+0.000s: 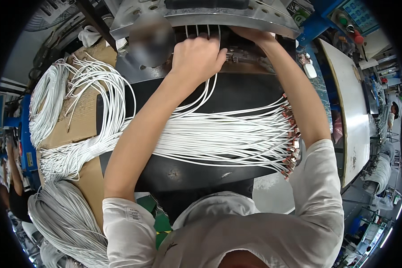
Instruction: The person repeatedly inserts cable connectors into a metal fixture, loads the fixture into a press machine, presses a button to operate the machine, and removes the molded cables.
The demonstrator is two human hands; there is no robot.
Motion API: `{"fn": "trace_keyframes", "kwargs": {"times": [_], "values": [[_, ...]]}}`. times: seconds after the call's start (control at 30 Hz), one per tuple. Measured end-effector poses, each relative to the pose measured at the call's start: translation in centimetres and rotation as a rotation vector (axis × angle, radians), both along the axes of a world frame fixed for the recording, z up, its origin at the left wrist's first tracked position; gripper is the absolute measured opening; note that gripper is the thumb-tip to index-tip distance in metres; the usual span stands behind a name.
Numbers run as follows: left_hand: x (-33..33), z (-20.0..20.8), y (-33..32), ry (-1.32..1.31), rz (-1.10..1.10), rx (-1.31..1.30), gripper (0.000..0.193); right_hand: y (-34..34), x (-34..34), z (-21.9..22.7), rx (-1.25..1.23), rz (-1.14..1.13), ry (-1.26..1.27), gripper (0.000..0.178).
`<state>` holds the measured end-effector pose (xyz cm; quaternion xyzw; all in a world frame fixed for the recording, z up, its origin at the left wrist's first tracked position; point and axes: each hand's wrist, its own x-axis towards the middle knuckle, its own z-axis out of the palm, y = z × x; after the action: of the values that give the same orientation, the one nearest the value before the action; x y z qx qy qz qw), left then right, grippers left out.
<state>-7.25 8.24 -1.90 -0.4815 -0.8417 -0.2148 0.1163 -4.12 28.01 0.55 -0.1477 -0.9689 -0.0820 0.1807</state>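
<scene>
My left hand (pixel 196 58) is closed over several white cables (pixel 219 34), which run up between its fingers toward the press. Below this hand the same cables curve down to the left and join the large bundle. My right hand (pixel 250 34) reaches under the edge of the metal upper plate (pixel 201 18); its fingers are mostly hidden there. Between and below the hands lies a dark metal mould plate (pixel 250 66). Across the black work surface spreads the bundle of white cables (pixel 219 134), with copper-coloured connector ends (pixel 295 138) on its right side.
On the left, more coiled white cables (pixel 49 100) rest on brown cardboard (pixel 82 120), with a thick grey-white bundle (pixel 64 216) nearer me. A pale board (pixel 346 102) stands at the right. Far right is a blue control panel (pixel 361 17). Another person's arm (pixel 14 167) shows at far left.
</scene>
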Motion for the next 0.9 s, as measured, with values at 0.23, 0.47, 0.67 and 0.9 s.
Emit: {"fn": "trace_keyframes", "kwargs": {"times": [0.23,0.47,0.67,0.9], "values": [[8.9,5.2,-9.7,-0.288,-0.176,0.239,0.044,-7.0,14.9,2.2,-0.951,0.548,0.016,0.028],[22.4,-7.6,-28.1,-1.988,-0.115,0.526,0.062,-15.7,35.2,-8.0,-2.133,0.441,-0.939,0.041],[25.9,-13.5,-29.6,-1.739,0.519,0.624,0.042,-18.1,34.8,-4.1,-1.89,0.365,-0.481,0.038],[26.7,-17.0,-27.8,-1.504,0.333,0.408,0.032,-8.4,14.7,1.4,-0.405,0.461,-0.1,0.056]]}}
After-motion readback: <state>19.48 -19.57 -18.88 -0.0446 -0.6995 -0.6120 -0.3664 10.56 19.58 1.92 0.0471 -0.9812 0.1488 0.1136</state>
